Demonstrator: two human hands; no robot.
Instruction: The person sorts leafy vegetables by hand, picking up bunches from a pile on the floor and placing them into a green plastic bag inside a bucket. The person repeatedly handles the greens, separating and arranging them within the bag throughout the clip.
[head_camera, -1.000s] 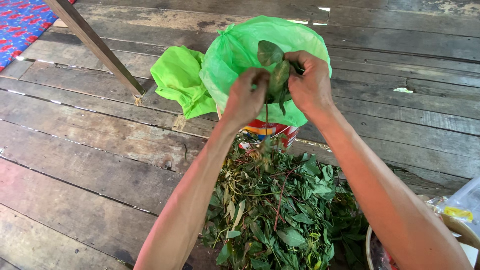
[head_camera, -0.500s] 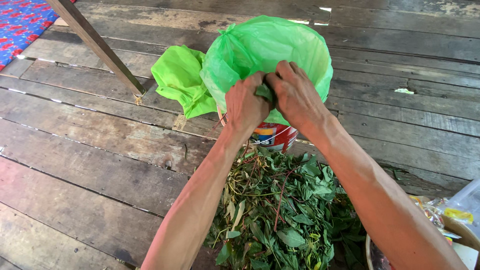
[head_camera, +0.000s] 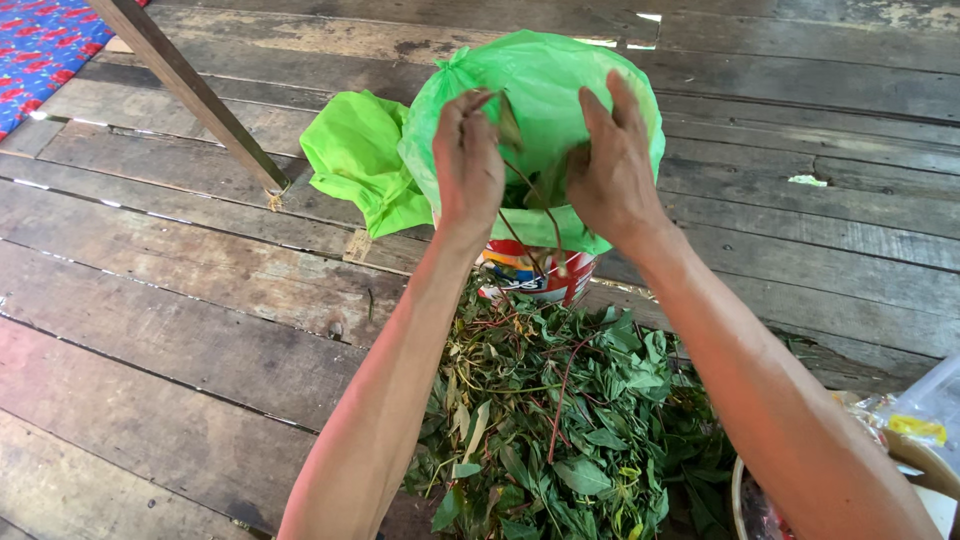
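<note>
- Head view: both hands work at the mouth of a green plastic bag (head_camera: 560, 90) that lines a small container (head_camera: 535, 275) with a red and white printed wall.
- Left hand (head_camera: 470, 160): fingers pinched together on a leaf (head_camera: 508, 122) and its thin reddish stem (head_camera: 530, 215), held over the bag opening so that loose pieces would drop inside.
- Right hand (head_camera: 615, 170): fingers partly spread, fingertips at the bag's inner wall; whether it grips a stem or only touches the bag cannot be told.
- Bag placement: its rim is folded out over the container, which keeps the mouth wide; a loose green flap (head_camera: 360, 160) hangs on the left side.
- Leaf pile (head_camera: 560, 420): heaped on the plank floor (head_camera: 180, 320), touching the container's near side and lying under both forearms.
- Edges: a slanted wooden leg (head_camera: 190, 90) stands left of the flap, apart from it; a basket rim (head_camera: 745, 495) and clear plastic (head_camera: 925, 410) crowd the lower right.
- Open room: bare planks lie to the left and beyond the bag.
</note>
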